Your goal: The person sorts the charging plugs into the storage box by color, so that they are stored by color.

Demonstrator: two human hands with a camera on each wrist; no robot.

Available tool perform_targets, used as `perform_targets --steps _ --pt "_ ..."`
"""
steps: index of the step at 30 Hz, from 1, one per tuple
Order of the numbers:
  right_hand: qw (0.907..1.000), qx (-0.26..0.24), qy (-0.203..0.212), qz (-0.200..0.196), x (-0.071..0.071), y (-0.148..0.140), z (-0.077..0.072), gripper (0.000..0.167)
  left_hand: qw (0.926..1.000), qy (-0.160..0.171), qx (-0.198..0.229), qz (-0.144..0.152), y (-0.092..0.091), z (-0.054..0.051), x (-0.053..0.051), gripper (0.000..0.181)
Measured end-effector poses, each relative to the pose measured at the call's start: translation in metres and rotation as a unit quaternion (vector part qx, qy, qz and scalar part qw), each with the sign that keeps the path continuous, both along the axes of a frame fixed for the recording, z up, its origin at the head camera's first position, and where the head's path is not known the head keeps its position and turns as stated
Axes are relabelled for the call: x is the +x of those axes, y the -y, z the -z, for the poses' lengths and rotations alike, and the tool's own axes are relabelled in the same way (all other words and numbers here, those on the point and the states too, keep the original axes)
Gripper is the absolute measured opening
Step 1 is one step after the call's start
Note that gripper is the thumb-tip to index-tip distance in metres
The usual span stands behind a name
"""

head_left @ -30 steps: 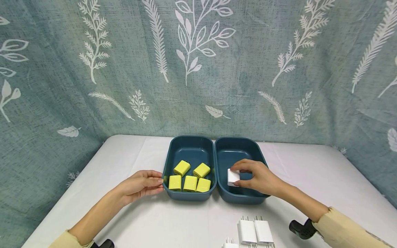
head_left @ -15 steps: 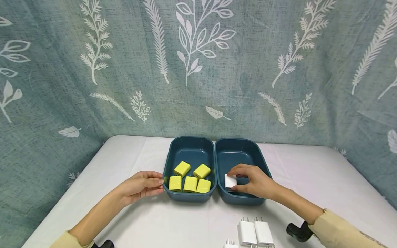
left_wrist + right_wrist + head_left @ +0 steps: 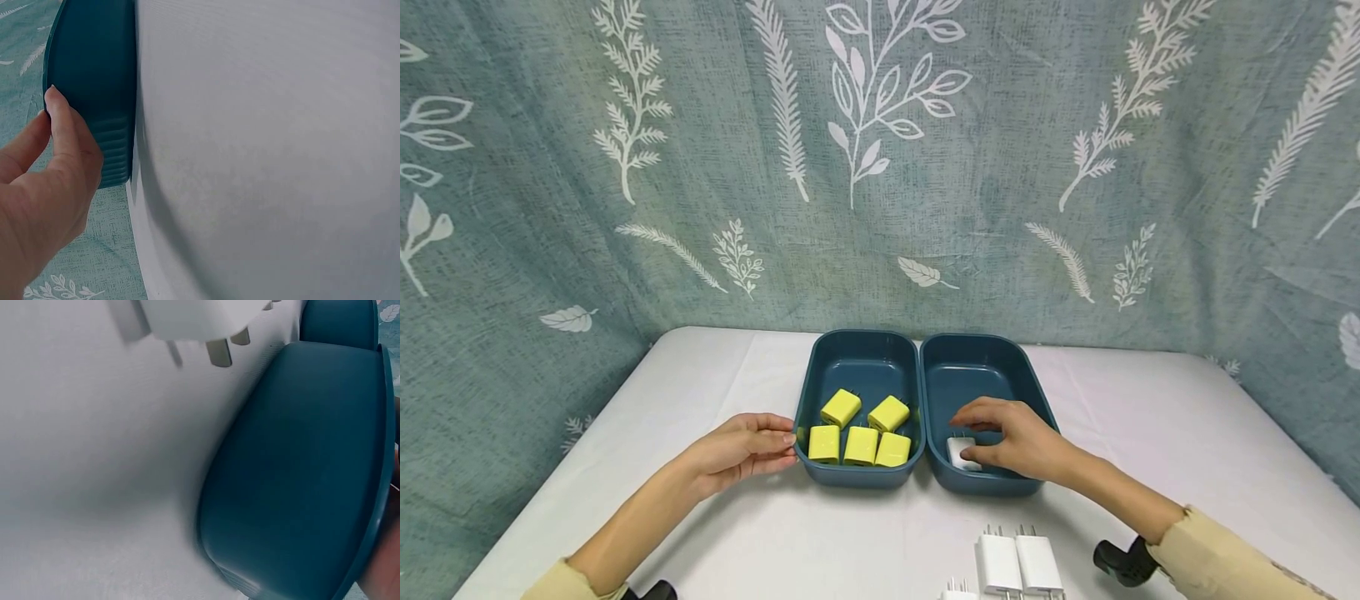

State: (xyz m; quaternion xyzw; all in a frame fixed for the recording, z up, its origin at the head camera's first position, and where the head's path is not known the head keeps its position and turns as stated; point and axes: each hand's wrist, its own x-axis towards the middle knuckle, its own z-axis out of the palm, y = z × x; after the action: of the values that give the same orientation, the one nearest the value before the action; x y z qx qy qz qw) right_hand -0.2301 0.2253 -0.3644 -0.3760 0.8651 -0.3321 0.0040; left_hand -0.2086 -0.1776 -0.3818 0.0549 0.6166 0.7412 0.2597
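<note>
"Plug (image 3: 956, 454) is sitting in the right tray (image 3: 977, 378), the white one?"

"Yes, it is lying near the front of that tray, and its prongs are pointing toward the back."

"Is the right hand (image 3: 1018, 435) gripping it?"

"No, that hand is hanging loosely over it, holding nothing. The fingers (image 3: 979, 408) are arching above the plug, and the thumb (image 3: 983, 455) is overlapping its edge; I can't tell whether it is touching."

"And what is the left hand (image 3: 747, 446) doing?"

"It is pinching the outer rim of the left tray (image 3: 857, 370). The left wrist view is showing that grip closely."

"What is that tray holding?"

"Five yellow plugs (image 3: 860, 446). Three are sitting in a row along the front, and two are sitting behind them. The trays are standing side by side."

"Anything outside them?"

"Two white plugs (image 3: 998, 563) are lying side by side on the cloth (image 3: 730, 542), in front of the right tray. A third (image 3: 958, 595) is poking in at the bottom edge, prongs first. Behind everything, a leafy curtain (image 3: 850, 275) is hanging."
</note>
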Motion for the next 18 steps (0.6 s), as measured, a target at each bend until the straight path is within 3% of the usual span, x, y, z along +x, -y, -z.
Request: perform_targets --steps 18 --pt "0.9994 -0.032 0.003 0.014 0.029 -0.015 -0.02 0.035 1.0 0.002 0.001 0.001 0.0 -0.001 0.0 0.037"
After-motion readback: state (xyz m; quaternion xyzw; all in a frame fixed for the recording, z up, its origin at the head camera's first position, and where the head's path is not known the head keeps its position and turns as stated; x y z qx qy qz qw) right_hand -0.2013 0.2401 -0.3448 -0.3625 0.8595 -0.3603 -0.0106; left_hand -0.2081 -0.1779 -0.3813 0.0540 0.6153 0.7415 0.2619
